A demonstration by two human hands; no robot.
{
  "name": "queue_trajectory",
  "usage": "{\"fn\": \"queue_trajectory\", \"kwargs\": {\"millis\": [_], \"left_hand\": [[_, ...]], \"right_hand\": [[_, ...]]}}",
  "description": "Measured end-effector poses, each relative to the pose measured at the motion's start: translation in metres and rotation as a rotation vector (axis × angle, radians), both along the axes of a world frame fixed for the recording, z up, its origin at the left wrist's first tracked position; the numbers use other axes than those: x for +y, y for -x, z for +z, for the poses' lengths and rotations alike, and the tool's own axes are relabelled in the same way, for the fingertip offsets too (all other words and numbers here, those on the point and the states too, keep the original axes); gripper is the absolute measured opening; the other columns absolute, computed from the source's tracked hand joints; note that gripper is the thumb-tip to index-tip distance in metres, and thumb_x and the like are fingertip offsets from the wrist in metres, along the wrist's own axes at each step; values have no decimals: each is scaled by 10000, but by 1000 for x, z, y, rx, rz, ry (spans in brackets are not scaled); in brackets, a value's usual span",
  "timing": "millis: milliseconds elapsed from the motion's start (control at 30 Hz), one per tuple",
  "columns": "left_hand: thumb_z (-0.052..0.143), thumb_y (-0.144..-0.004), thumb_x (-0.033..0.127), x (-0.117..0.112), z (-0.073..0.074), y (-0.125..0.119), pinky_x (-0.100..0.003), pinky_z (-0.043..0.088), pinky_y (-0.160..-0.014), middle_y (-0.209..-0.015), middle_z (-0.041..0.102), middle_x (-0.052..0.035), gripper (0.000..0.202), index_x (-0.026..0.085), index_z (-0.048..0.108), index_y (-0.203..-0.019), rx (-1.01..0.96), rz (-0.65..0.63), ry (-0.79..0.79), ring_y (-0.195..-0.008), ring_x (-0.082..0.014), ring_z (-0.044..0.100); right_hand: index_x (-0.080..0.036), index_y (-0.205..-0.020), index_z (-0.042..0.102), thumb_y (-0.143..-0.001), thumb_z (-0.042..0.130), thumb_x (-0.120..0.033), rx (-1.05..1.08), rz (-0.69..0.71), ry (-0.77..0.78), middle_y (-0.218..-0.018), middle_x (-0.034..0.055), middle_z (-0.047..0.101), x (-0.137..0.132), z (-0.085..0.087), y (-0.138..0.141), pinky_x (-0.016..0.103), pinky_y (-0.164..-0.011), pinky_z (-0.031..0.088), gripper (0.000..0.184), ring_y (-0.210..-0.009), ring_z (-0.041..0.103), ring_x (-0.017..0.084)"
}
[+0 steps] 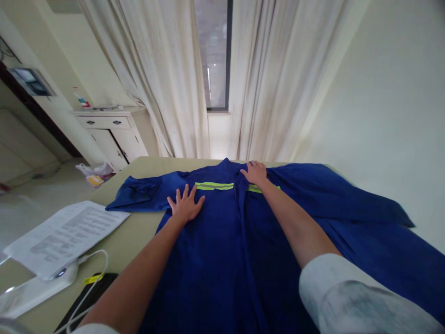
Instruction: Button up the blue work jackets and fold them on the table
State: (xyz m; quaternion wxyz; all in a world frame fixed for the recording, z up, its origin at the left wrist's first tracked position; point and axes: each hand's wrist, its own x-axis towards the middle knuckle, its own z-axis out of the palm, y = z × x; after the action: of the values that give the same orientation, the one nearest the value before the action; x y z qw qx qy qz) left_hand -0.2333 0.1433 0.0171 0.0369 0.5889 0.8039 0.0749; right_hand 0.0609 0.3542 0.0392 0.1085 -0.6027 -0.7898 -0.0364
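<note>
A dark blue work jacket (pixel 208 250) with yellow-green reflective strips across its chest lies spread over the table, front side up. Its left-lying sleeve is folded over near the cuff, and the other sleeve stretches out to the right. My left hand (pixel 186 205) rests flat on the chest just below the left strip, fingers spread. Farther up, near the collar, my right hand (pixel 256 173) lies on the cloth above the right strip, its fingers apart and partly covering that strip. Neither hand grips the fabric.
Printed sheets (pixel 69 236) overlap the table's left edge. By them are a white device (pixel 38 290) with a cable and a black item (pixel 86 301) with a yellow tag. Beyond the table stand a white cabinet (pixel 114 134) with a bottle (pixel 81 98) on top, long curtains (pixel 167 83), and plastic bags (pixel 95 171) on the floor.
</note>
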Motion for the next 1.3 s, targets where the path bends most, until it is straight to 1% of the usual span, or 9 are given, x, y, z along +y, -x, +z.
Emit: {"fn": "queue_trajectory", "kwargs": {"millis": [167,300,367,533,633,733,900,1133,1300], "left_hand": [[255,-927,854,-5,-12,-4,-804,34,-1198,-1773,142,-83,927,319,276,-1683,35,-1,69,-1602,-506,80],[259,-927,850,1,-12,18,-814,55,-1187,-1777,108,-76,917,337,241,-1687,54,37,112,-1602,-501,97],[273,-935,833,2,-10,26,-825,59,-1177,-1775,110,-84,905,331,238,-1688,64,45,134,-1598,-505,107],[262,-1016,674,-3,7,0,-809,73,-1193,-1764,164,-132,810,219,276,-1686,113,61,93,-1598,-502,105],[226,-1063,478,-21,21,-52,-730,162,-1235,-1760,184,-143,696,158,277,-1679,106,-100,27,-1611,-407,181],[258,-1065,523,-61,25,-108,-690,212,-1243,-1718,323,-145,666,184,418,-1616,42,-338,81,-1563,-364,341],[267,-1058,645,-151,13,-159,-675,108,-1272,-1663,413,-180,730,185,478,-1584,-40,-558,109,-1581,-358,314],[313,-1077,606,-261,1,-131,-503,327,-1256,-1673,405,-135,739,147,333,-1656,-35,-786,-82,-1552,-283,390],[635,-894,663,-327,-23,-86,-555,352,-1229,-1674,422,-77,904,294,338,-1664,189,-863,-344,-1497,-348,452]], "right_hand": [[-128,-1579,486,-1058,413,-647,-68,27,270,-1659,207,410,-16,8,-107,433,-1241,323,739,-1536,401,313],[-156,-1621,428,-1076,390,-596,-41,121,26,-1706,155,343,-42,19,-145,393,-1291,225,702,-1576,323,270],[-184,-1624,427,-1074,370,-611,-35,36,-65,-1711,149,335,-57,19,-170,465,-1300,189,699,-1590,288,302],[-164,-1639,402,-1077,327,-637,-7,-245,276,-1686,185,369,-90,7,-235,496,-1250,296,739,-1557,362,343],[-75,-1655,331,-1091,282,-588,18,-245,164,-1696,223,328,-105,13,-226,488,-1267,262,764,-1577,317,342],[-71,-1647,345,-1094,269,-540,79,1,-29,-1701,186,336,-139,24,-176,465,-1294,212,729,-1587,295,307],[-184,-1652,391,-1005,380,-748,9,425,333,-1720,99,312,-243,0,-97,464,-1308,203,857,-1606,254,322],[-170,-1681,313,-1021,316,-751,-24,271,190,-1748,114,206,-320,-17,-106,519,-1310,202,879,-1631,154,329],[-278,-1693,282,-950,444,-796,0,152,103,-1652,128,425,-412,-20,-152,578,-1217,395,920,-1506,443,378]]}}
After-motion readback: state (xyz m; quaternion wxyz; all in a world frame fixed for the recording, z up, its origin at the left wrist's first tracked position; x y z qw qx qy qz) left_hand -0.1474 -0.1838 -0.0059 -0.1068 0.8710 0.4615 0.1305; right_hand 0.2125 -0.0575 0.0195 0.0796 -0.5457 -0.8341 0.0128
